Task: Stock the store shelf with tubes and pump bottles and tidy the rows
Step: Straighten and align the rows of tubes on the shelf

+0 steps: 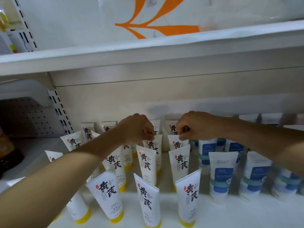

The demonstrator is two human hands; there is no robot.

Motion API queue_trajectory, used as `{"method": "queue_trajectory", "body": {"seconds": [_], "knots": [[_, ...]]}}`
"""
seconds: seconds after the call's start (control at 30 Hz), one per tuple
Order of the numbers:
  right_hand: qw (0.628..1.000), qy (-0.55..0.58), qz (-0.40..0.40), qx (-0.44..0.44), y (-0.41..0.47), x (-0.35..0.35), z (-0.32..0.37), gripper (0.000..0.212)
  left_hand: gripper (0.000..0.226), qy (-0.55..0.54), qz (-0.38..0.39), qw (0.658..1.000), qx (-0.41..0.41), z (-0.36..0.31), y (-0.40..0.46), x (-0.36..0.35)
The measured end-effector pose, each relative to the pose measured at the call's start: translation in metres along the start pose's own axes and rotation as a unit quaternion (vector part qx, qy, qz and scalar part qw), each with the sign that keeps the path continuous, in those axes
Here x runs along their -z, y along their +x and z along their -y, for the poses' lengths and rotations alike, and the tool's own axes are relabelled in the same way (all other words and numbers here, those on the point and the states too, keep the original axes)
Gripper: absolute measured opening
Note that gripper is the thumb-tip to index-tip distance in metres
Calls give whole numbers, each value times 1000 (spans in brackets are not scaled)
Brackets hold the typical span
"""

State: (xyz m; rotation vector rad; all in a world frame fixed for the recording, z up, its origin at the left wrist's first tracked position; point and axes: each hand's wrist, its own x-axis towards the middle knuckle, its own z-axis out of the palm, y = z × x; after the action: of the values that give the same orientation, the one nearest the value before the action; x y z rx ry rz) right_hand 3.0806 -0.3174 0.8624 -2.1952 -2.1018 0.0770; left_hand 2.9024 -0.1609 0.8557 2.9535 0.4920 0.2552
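On the white shelf point(230, 216), yellow-capped tubes point(146, 163) stand cap-down in rows from six to twelve o'clock, light, soft-walled and tippy, so the left hand point(136, 129) and right hand point(192, 125) each pinch a rear tube's stiff crimped top point(174, 138), probably the surest hold.

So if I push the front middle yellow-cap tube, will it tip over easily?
Probably yes. The front middle tube stands tall on a narrow yellow cap and already leans, so a nudge could topple it into its close neighbours. It looks like light, soft plastic that would probably dent when squeezed.
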Motion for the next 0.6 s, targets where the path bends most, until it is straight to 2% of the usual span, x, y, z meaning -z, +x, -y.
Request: {"method": "queue_trajectory", "body": {"seconds": [0.2, 0.3, 0.5, 0.6], "knots": [[1000, -2, 11, -5, -1, 0, 2, 24, 10, 0, 11, 1000, 6, -1, 0, 1], [1000, 4, 2, -8, -4, 2, 5, 14, 14, -10, 13, 1000, 12, -3, -4, 3], [996, 23, -87, 25, -23, 20, 17, 11, 19, -38, -83, 995, -30, -14, -27, 24], [992, 41, -108, 42, -40, 24, 27, 15, 18, -71, -74, 993, -50, -23, -50, 29]]}}
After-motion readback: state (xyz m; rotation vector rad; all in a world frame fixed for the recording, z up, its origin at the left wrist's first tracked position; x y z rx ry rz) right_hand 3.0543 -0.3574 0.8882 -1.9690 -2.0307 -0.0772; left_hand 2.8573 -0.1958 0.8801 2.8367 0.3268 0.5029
